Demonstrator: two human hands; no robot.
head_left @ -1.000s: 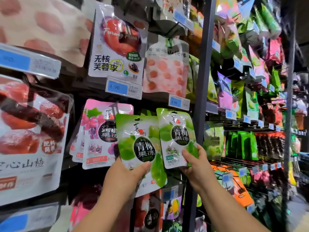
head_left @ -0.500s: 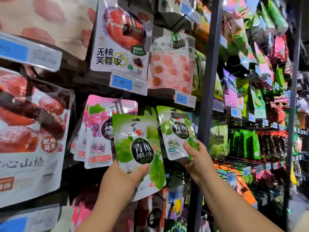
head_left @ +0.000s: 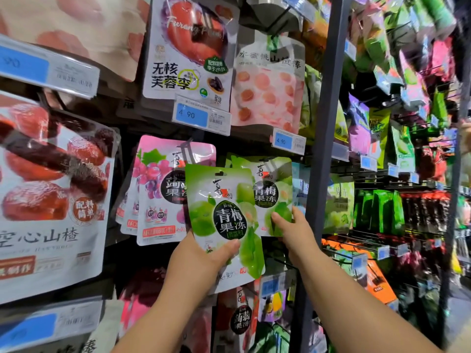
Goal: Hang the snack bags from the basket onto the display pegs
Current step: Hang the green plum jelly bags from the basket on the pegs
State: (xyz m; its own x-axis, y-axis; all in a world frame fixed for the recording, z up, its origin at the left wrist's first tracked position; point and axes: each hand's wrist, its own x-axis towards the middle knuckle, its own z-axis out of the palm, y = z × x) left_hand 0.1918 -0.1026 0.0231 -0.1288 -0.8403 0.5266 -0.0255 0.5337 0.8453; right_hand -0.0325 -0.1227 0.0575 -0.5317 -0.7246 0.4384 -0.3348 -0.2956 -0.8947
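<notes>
My left hand (head_left: 204,256) grips the lower edge of a green plum-jelly snack bag (head_left: 224,215), held upright in front of the display, thumb on its face. My right hand (head_left: 293,230) pinches the lower right corner of a second green plum-jelly bag (head_left: 275,189), which sits further back at the peg with its top up under the price label. The front bag overlaps the left part of the rear one. The peg itself is mostly hidden behind the bags. No basket is in view.
Pink grape-jelly bags (head_left: 163,192) hang just left of the green ones. Above hang a plum bag (head_left: 188,52) and a peach bag (head_left: 267,85) with blue price tags (head_left: 198,115). A dark upright post (head_left: 323,149) stands right of my right hand, with more hanging snacks beyond.
My right hand has pushed its green bag back and up toward the peg. The left hand's bag has shifted right, now overlapping the rear bag. The view moved closer.
</notes>
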